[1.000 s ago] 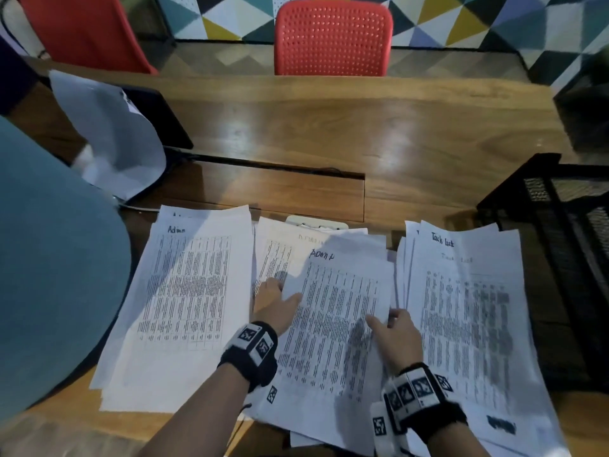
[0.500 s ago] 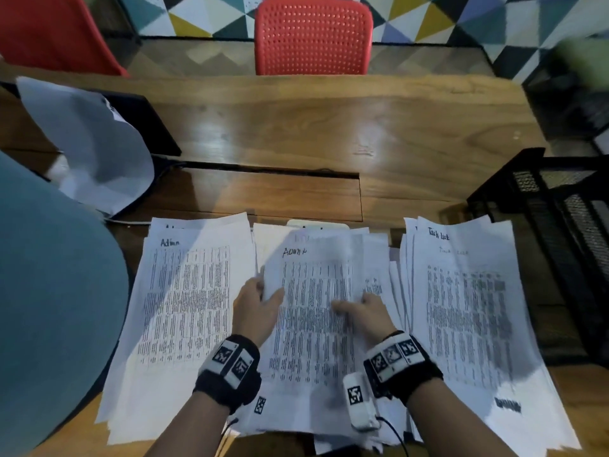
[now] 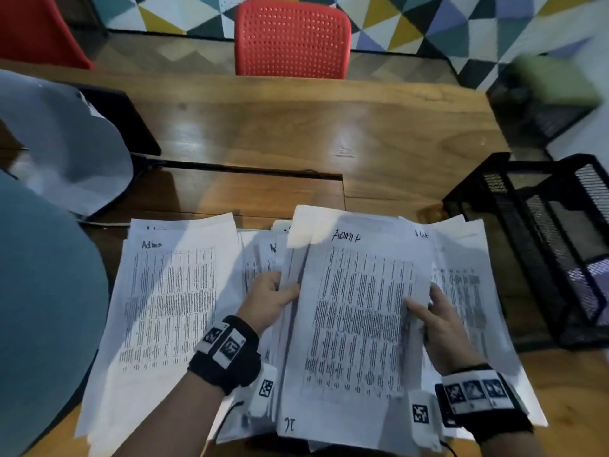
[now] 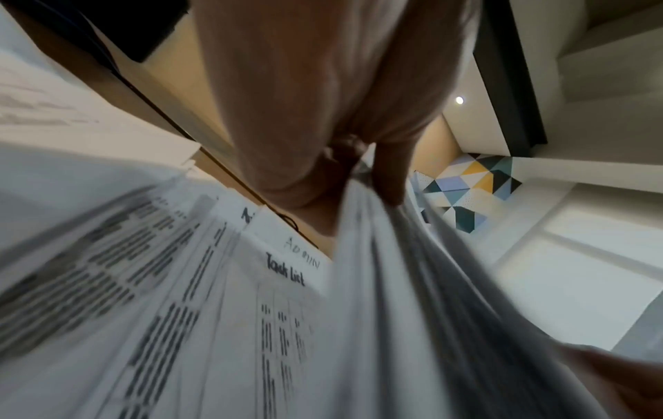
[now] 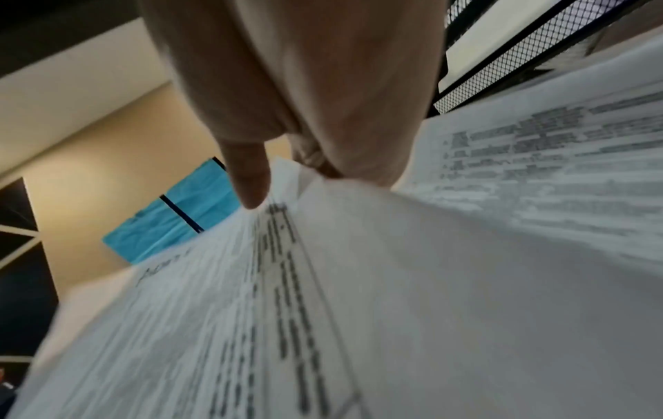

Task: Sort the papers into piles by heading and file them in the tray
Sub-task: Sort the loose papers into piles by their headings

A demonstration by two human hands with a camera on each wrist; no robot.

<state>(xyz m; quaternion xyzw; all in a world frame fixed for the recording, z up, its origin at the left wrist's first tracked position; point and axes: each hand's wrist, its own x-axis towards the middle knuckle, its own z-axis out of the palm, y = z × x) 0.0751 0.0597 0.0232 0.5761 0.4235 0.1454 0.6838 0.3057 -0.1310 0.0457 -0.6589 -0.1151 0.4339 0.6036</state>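
Over the wooden table (image 3: 296,127), near edge: I see a sheaf of white printed sheets headed "Admin" (image 3: 359,311) raised off the surface between both hands.
Left hand (image 3: 268,300): thumb on top and fingers curled under the sheaf's left edge, gripping it; the left wrist view shows the sheets fanning apart below that grip.
Right hand (image 3: 440,319): thumb laid on the top page, fingers wrapped round the right edge, gripping the same sheaf.
Left pile: flat stack of white sheets headed "Admin" (image 3: 171,308), just beside the left hand.
Right pile: white sheets headed "Task List" (image 3: 468,291), partly hidden under the lifted sheaf.
Black wire-mesh filing tray (image 3: 540,245): at the table's right end, just beside the right pile.
Handling, my judgement: light, limp, slick paper; sheets sag in the middle and slide over each other.
Hold, my judgement: pinch both long edges near mid-height, square the edges before moving.
Risk: lower sheets slipping out of the fanned left side.
Background: red perforated plastic chair (image 3: 291,37) beyond the table.
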